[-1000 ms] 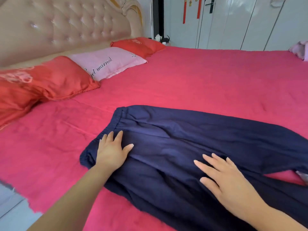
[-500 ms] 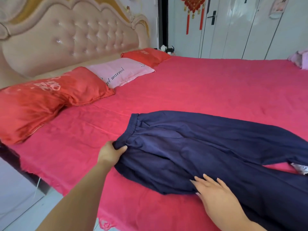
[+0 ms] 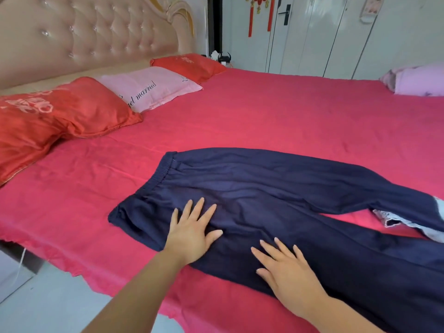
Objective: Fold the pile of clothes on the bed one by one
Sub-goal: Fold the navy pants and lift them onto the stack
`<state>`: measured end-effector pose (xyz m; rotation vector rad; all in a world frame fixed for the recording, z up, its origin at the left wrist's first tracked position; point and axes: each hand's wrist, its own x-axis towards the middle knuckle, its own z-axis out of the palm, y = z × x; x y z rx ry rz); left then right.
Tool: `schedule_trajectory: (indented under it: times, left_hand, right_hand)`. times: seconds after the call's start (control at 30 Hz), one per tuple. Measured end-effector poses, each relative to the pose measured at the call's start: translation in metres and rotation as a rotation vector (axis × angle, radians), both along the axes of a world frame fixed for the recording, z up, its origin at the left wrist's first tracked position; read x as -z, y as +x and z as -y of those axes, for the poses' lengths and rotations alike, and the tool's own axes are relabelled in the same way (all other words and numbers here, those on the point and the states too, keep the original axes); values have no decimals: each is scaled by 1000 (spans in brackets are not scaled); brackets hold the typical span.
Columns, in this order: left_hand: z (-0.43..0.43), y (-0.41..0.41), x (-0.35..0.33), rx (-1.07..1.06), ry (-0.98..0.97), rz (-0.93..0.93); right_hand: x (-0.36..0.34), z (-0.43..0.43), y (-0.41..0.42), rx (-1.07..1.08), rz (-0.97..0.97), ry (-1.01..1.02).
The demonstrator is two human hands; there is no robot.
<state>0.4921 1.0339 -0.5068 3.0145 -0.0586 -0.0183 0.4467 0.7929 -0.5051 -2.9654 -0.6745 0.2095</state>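
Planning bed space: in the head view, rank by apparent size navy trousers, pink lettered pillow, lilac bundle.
1. Navy blue fabric trousers
2. Pink lettered pillow
3. Lilac fabric bundle, cropped and farther off, so unsure

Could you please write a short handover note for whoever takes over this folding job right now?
Left hand: open, flat on the navy trousers near the waistband.
Right hand: open, flat on the near leg.
Trousers lie spread on the red bed, legs apart.
Done: trousers laid out flat.
Left: fold them; then the pale garment showing between the legs, and perhaps the lilac fabric at the far edge.
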Motion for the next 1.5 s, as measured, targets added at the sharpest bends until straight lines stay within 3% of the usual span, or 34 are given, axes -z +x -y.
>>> schedule_trajectory:
  times: [0.07, 0.1, 0.27, 0.37, 0.5, 0.63, 0.7, 0.77, 0.9, 1.03, 1.13, 1.27, 1.4, 1.5]
  left_hand:
    - [11, -1, 7, -50, 72, -204]
    - [15, 0, 5, -78, 80, -213]
    - [67, 2, -22, 44, -21, 77]
    - [124, -10, -28, 239, -78, 101]
    - [193, -26, -21, 342, -115, 46]
    - [237, -34, -4, 352, -101, -29]
    - [244, -33, 8, 303, -90, -58]
    - [245, -32, 21, 244, -70, -59]
    - [250, -34, 27, 224, -37, 35]
    - [250, -35, 23, 229, -147, 54]
    - [254, -29, 26, 221, -91, 28]
    - [261, -1, 11, 258, -42, 50]
    - [269, 43, -6, 287, -163, 318]
    - [278, 81, -10, 230, -149, 209]
  right_hand:
    - [3, 16, -6, -16, -32, 11]
    - [1, 27, -8, -14, -15, 8]
    - [-22, 96, -21, 89, 83, 33]
    - [-36, 133, -32, 156, 140, 19]
    - [-44, 184, -46, 326, 241, -15]
    - [-22, 245, -70, 587, 32, -92]
    - [-12, 266, -84, 596, -37, -71]
    - [-11, 277, -87, 554, 18, -13]
    - [-30, 292, -59, 582, 200, 184]
    - [-46, 319, -1, 748, 295, 353]
    - [-51, 337, 46, 987, 162, 457]
    - [-39, 339, 85, 1042, -2, 498]
    - [-30, 337, 103, 1073, 3, 564]
    - [-27, 342, 112, 1119, 29, 590]
